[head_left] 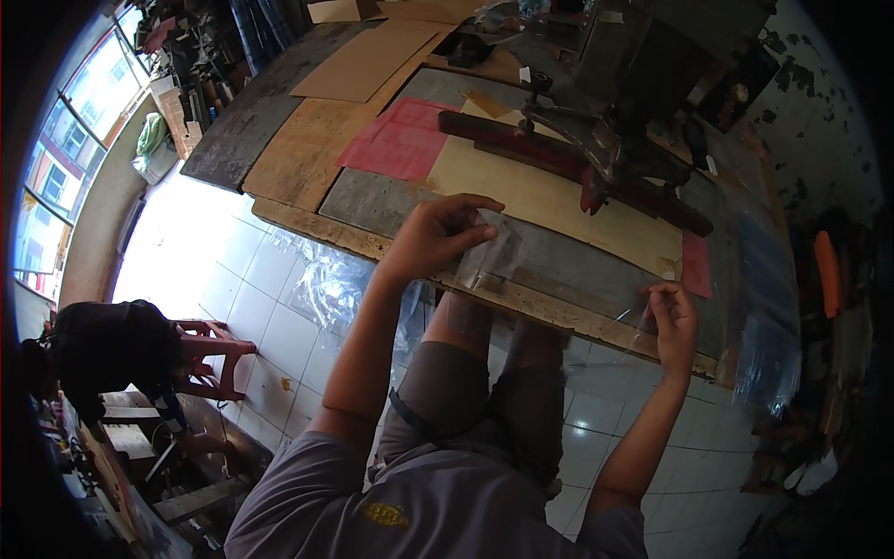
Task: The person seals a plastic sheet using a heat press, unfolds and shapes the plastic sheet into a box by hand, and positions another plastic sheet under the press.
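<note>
A clear plastic sheet (492, 253) stretches between my hands at the table's front edge, though its full outline is hard to make out. My left hand (445, 235) pinches it on the left, thumb against the fingers. Farther right, my right hand (673, 315) has its fingertips closed on the other end. Just beyond the sheet, a long yellow strip (559, 200) lies over the grey work surface (568, 256). Above that strip sits the dark red bar (549, 156) of a press-like machine (629, 140).
Pink sheets (396, 140) lie beside the yellow strip, and cardboard (368, 61) lies behind. Stacked clear plastic (765, 321) hangs over the table's right edge. Loose plastic (340, 289) is on the tiled floor, near a red stool (219, 359) at left.
</note>
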Available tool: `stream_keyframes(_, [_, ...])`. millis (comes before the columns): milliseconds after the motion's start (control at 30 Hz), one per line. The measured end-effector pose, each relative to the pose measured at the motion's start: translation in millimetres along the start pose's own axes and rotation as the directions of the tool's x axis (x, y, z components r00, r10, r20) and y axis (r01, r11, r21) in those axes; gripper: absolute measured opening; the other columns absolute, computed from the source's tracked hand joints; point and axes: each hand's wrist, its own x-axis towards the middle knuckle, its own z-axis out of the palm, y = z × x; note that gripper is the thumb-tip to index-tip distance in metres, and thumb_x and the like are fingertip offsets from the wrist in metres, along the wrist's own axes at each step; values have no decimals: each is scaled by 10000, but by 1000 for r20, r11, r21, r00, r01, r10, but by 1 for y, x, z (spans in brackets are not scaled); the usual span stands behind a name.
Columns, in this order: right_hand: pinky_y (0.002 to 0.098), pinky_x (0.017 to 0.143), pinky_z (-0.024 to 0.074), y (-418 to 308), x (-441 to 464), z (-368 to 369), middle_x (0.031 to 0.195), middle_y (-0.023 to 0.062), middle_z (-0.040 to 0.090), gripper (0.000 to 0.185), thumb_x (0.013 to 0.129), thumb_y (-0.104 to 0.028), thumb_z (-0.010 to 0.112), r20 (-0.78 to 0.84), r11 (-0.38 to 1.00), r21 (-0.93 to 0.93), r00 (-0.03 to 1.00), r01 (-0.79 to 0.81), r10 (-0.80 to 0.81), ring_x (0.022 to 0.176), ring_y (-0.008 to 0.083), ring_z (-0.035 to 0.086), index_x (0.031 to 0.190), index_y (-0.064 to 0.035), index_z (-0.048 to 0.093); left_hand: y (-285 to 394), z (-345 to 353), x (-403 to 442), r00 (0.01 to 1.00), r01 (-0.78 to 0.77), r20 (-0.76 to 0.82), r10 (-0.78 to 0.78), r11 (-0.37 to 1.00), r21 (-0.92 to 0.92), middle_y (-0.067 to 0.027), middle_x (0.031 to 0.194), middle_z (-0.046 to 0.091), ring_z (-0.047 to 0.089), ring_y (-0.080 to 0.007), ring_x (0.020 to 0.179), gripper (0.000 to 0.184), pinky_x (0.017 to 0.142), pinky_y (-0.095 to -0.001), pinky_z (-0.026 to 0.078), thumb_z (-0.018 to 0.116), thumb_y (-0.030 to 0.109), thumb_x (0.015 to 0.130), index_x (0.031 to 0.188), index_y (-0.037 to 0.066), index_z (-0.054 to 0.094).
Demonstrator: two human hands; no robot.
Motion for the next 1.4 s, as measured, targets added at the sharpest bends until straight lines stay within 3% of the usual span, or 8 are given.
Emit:
stream_keyframes(267, [262,746,516,-36,9,-25,866,46,731,180,1008,-160,731,186,963,-245,970,-108,156,808,99,669,949,-3,665,4,-1,-3,999,34,25,-35,999,27,65,772,624,566,-3,719,317,664,-208,463,840,152,914,1207,58,766])
stream_keyframes(367, [282,748,549,-33,14,-38,873,71,753,177,992,-145,739,226,975,-214,967,-65,114,815,115,698,929,6,673,5,-1,-3,999,33,34,-33,999,11,70,759,614,570,0,723,317,670,-200,467,842,137,910,1208,56,766])
stream_keyframes(567, [299,769,550,-33,20,-43,837,81,754,133,967,-103,740,257,982,-73,948,-176,189,788,138,705,897,-11,674,8,-1,-5,997,41,61,-40,999,-18,50,780,651,618,-18,757,348,717,-212,507,865,127,886,1207,42,761])
stream_keyframes(1000, [276,772,563,-53,22,-44,836,82,753,100,934,-40,760,246,978,-111,948,-178,201,782,123,706,889,9,685,6,-3,-5,994,29,102,-25,999,-35,16,809,721,678,-43,792,345,754,-239,537,855,106,894,1210,27,741])
stream_keyframes(1100, [271,772,560,-56,20,-47,844,74,754,99,929,-39,769,234,978,-125,953,-169,195,791,111,703,890,4,689,-1,-1,-4,996,-18,87,22,999,-52,26,798,709,659,-34,766,344,718,-228,520,856,112,895,1210,33,744])
stream_keyframes(1200, [264,770,551,-68,16,-44,853,65,756,104,921,-43,782,194,974,-169,964,-152,184,798,99,699,889,-2,693,6,-1,-5,996,51,78,-47,997,-49,-5,799,740,664,-42,748,351,710,-229,510,872,130,872,1189,40,750])
stream_keyframes(1400, [253,750,530,-72,13,-46,846,48,753,124,895,-51,818,182,979,-181,975,-92,125,789,82,684,884,-12,701,4,0,-4,998,37,59,-37,999,-10,-1,779,738,644,-34,701,329,662,-223,487,867,123,873,1177,47,764])
